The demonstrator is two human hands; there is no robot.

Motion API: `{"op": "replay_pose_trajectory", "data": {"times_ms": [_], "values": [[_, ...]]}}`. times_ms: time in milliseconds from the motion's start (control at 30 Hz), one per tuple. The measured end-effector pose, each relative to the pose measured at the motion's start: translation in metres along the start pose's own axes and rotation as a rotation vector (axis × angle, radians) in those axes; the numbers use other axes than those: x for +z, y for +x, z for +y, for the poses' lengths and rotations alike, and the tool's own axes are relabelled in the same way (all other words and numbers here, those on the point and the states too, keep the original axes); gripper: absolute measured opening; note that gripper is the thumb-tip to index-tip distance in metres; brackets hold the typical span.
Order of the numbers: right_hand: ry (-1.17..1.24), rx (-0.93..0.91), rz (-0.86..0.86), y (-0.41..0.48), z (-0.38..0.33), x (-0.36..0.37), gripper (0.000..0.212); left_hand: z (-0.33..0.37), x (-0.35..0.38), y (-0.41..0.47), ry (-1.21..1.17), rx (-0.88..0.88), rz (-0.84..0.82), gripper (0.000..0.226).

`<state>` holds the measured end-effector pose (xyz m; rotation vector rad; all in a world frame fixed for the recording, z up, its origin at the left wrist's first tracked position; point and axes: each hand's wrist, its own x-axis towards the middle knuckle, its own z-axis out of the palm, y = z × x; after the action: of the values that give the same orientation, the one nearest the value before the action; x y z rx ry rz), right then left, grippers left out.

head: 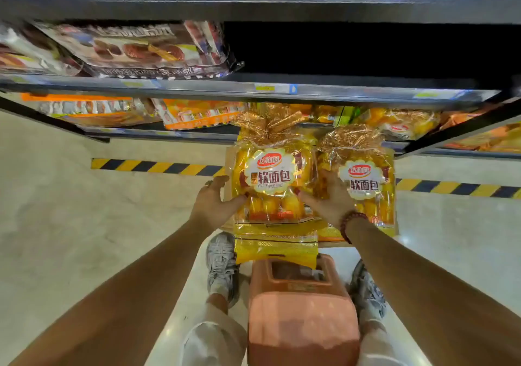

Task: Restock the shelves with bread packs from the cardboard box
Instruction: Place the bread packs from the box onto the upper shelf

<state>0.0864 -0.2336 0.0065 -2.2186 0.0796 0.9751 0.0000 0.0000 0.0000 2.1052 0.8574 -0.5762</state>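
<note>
I hold a yellow bread pack [275,185] with a white label between both hands, above the cardboard box [227,168]. My left hand [215,203] grips its left edge, thumb over the front. My right hand [328,199] grips its right edge; a red bead bracelet sits on that wrist. A second yellow bread pack [366,179] stands in the box just to the right, behind my right hand. Only slivers of the box show around the packs.
The middle shelf [366,52] is dark and bare on the right, with brown cake packs [135,50] on the left. The lower shelf holds orange and yellow packs [197,113]. An orange stool [301,309] stands between my feet. A yellow-black striped strip [152,166] crosses the floor.
</note>
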Motion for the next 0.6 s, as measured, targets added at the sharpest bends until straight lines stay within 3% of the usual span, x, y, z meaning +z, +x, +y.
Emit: {"op": "replay_pose_trajectory", "data": {"times_ms": [167, 233, 333, 433, 600], "values": [[0.236, 0.074, -0.060, 0.003, 0.002, 0.020, 0.079, 0.012, 0.015, 0.012, -0.493, -0.123, -0.082, 0.064], [0.312, 0.095, -0.005, 0.001, 0.001, 0.028, 0.073, 0.017, 0.021, 0.012, -0.594, -0.123, -0.073, 0.060], [0.342, 0.066, 0.140, -0.006, -0.004, 0.041, 0.043, 0.020, 0.027, 0.007, -0.696, -0.086, -0.064, 0.052], [0.349, 0.031, 0.199, -0.015, -0.009, 0.043, 0.039, 0.021, 0.028, 0.000, -0.731, -0.051, -0.029, 0.036], [0.626, 0.015, 0.065, -0.021, 0.004, 0.019, 0.022, 0.021, 0.012, -0.005, -0.770, -0.064, -0.094, 0.064]]}}
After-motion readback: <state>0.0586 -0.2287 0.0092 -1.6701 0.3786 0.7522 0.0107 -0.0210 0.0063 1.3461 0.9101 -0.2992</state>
